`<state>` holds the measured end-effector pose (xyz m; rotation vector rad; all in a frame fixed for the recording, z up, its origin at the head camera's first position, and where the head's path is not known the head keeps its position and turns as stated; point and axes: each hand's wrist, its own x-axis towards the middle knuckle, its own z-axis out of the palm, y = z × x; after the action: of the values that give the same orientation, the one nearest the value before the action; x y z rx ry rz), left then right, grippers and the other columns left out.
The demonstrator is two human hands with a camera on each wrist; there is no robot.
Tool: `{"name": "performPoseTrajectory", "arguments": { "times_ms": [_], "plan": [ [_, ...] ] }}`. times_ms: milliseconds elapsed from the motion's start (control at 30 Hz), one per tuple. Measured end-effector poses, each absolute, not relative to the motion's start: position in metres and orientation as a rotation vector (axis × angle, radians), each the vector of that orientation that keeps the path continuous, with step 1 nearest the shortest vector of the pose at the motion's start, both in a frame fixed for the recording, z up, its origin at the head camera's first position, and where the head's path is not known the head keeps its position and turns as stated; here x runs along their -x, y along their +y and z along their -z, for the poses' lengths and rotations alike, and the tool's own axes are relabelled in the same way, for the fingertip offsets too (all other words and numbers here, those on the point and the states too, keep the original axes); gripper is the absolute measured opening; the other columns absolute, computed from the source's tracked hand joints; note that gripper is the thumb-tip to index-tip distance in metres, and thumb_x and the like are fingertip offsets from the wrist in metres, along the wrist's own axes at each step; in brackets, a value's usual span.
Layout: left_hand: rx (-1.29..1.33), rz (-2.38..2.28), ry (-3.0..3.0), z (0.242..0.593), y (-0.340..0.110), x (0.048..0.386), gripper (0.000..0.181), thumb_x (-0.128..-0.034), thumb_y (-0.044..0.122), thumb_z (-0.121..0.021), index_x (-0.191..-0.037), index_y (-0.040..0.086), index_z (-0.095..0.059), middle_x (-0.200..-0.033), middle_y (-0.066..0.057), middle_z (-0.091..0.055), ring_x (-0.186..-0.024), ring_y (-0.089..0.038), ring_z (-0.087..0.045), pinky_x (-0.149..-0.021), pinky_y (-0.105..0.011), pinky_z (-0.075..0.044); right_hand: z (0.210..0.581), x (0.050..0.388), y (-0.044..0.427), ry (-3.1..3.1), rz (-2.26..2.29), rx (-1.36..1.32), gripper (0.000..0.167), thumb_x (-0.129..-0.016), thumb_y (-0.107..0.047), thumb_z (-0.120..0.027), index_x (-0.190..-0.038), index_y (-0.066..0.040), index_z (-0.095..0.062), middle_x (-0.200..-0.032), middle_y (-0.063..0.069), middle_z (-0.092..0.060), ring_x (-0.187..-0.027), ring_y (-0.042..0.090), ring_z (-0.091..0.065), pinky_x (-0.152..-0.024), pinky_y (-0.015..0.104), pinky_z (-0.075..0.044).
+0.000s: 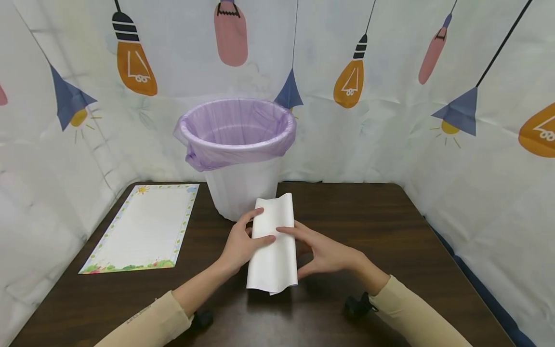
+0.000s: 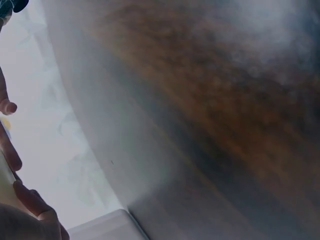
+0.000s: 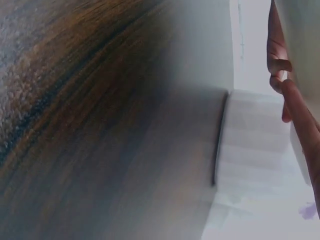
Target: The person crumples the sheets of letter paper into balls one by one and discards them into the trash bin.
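Note:
A folded white sheet of paper point(image 1: 274, 260), long and narrow, is held above the dark table in the head view. The left hand point(image 1: 241, 242) grips its left edge, thumb on the front face and fingers reaching round the upper left side. On the right edge, the right hand point(image 1: 323, 248) pinches it, one finger across the front and others partly hidden behind. In the left wrist view, the left hand point(image 2: 37, 210) shows at the lower left corner. Part of the paper point(image 3: 305, 45) fills the upper right of the right wrist view, beside the right hand's fingers point(image 3: 302, 117).
A white bin point(image 1: 243, 188) with a purple liner point(image 1: 238, 150) stands behind the paper. A sheet with a decorated border point(image 1: 140, 229) lies flat at the left of the dark table point(image 1: 368, 212). Patterned white cloth point(image 1: 390, 135) hangs around the back and sides.

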<state>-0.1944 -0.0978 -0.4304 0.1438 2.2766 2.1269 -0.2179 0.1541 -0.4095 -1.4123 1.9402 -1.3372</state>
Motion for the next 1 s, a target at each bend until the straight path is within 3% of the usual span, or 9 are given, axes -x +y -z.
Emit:
{"name": "performPoseTrajectory", "arguments": {
  "times_ms": [100,267,367,600,800,1000],
  "plan": [
    [-0.141,-2.122,2.29,0.431,-0.098,0.194,0.079,-0.0829,0.008,-0.087,-0.151,0.016,-0.048,-0.12,-0.022,-0.065,-0.093,-0.03,-0.07,-0.073,-0.043,-0.06,0.413,0.219,0.152,1.966,1.338,1.4,0.108,-0.077,-0.012,-0.093,-0.162,-0.01,-0.026,-0.167,0.01,-0.007,-0.135,0.028,-0.045,-0.1,0.041,-0.052],
    [-0.151,-2.132,2.317,0.431,-0.098,0.194,0.08,-0.0831,0.007,-0.087,-0.152,0.016,-0.047,-0.115,-0.022,-0.067,-0.093,-0.03,-0.07,-0.073,-0.043,-0.06,0.419,0.219,0.151,2.066,1.315,1.451,0.11,-0.074,-0.014,-0.095,-0.162,-0.012,-0.028,-0.168,0.009,0.021,-0.143,0.031,-0.036,-0.1,0.04,-0.053],
    [-0.143,-2.133,2.341,0.43,-0.098,0.194,0.08,-0.0831,0.008,-0.087,-0.152,0.016,-0.047,-0.114,-0.022,-0.068,-0.094,-0.03,-0.07,-0.073,-0.043,-0.06,0.419,0.219,0.152,2.102,1.304,1.481,0.113,-0.073,-0.014,-0.096,-0.162,-0.012,-0.027,-0.165,0.008,0.031,-0.147,0.034,-0.029,-0.101,0.04,-0.052],
    [-0.135,-2.137,2.35,0.429,-0.1,0.193,0.079,-0.0845,0.008,-0.086,-0.152,0.015,-0.046,-0.11,-0.021,-0.069,-0.092,-0.029,-0.071,-0.072,-0.043,-0.061,0.42,0.219,0.155,2.064,1.273,1.528,0.126,-0.066,-0.013,-0.099,-0.163,-0.004,-0.019,-0.164,0.013,0.033,-0.152,0.038,-0.017,-0.102,0.041,-0.051],
    [-0.163,-2.145,2.34,0.426,-0.102,0.193,0.08,-0.0846,0.009,-0.086,-0.153,0.014,-0.045,-0.107,-0.022,-0.069,-0.089,-0.03,-0.072,-0.07,-0.042,-0.061,0.42,0.218,0.155,2.053,1.29,1.505,0.133,-0.064,-0.013,-0.1,-0.165,-0.008,-0.014,-0.163,0.01,0.035,-0.154,0.036,-0.008,-0.103,0.041,-0.05],
    [-0.192,-2.141,2.34,0.423,-0.106,0.194,0.08,-0.0841,0.01,-0.087,-0.152,0.016,-0.046,-0.104,-0.022,-0.07,-0.088,-0.032,-0.073,-0.069,-0.043,-0.061,0.421,0.218,0.156,2.026,1.325,1.503,0.131,-0.067,-0.024,-0.098,-0.165,-0.01,-0.013,-0.163,0.009,0.036,-0.154,0.037,-0.004,-0.104,0.042,-0.049]
  ]
}}
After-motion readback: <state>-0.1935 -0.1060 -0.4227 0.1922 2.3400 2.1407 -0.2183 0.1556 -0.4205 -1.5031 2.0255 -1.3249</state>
